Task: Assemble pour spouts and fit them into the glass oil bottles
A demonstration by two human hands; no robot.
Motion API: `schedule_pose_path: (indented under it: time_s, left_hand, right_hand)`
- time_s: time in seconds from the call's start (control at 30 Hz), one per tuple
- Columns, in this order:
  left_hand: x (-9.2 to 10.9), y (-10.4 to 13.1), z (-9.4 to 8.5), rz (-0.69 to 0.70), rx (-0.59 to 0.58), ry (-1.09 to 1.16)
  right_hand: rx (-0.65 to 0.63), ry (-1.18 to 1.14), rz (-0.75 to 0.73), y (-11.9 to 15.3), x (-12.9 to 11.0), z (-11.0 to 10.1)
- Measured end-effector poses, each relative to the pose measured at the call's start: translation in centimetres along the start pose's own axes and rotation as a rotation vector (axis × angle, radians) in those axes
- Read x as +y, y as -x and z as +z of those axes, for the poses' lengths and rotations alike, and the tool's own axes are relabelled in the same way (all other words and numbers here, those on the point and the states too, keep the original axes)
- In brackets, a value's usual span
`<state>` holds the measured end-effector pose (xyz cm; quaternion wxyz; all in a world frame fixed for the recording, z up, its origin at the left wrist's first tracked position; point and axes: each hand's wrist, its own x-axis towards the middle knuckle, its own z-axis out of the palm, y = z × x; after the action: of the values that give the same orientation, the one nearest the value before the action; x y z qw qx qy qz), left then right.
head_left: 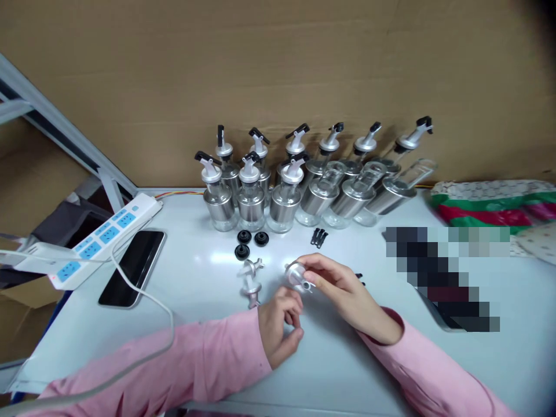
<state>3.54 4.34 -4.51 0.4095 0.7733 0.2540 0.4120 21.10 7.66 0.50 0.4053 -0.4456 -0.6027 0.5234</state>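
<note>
A silver pourer top (296, 274) is pinched between the thumb and fingers of my right hand (343, 289). Just below and left of it is my left hand (281, 327), its fingers curled and the thumb pointing right; whether anything is between them is hidden. Two more silver pourer tops (251, 289) lie beside my left hand. Behind them are three round black stoppers (242, 252). Several small black levers (319, 238) lie farther right. Glass bottles with steel bands (284, 204) stand in two rows, many with pourers fitted; three front-right bottles (320, 197) have open necks.
A white power strip (101, 240) and a black phone (132, 269) lie at the left, with a white cable crossing my left sleeve. A dark, pixelated object (438, 278) and a colourful cloth (486, 205) are at the right. Cardboard (278, 69) stands behind the bottles.
</note>
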Motion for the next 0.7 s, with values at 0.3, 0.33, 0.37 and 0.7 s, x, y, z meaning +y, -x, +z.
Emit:
schedule_pose_path:
  time_s: [0.3, 0.33, 0.37, 0.7]
  left_hand:
    - [-0.5, -0.7, -0.4, -0.409, 0.081, 0.308]
    - [-0.2, -0.8, -0.7, -0.47, 0.037, 0.303]
    - [0.1, -1.0, -1.0, -0.514, -0.002, 0.276]
    - [0.6, -1.0, -1.8, -0.395, -0.129, 0.313]
  right_hand:
    - [-0.12, -0.171, 0.097, 0.4, -0.6, 0.2]
    - [-0.166, -0.215, 0.103, 0.5, -0.7, 0.4]
    - [-0.204, -0.257, 0.106, 0.5, -0.7, 0.5]
    - [-0.369, -0.421, 0.176, 0.5, -0.8, 0.8]
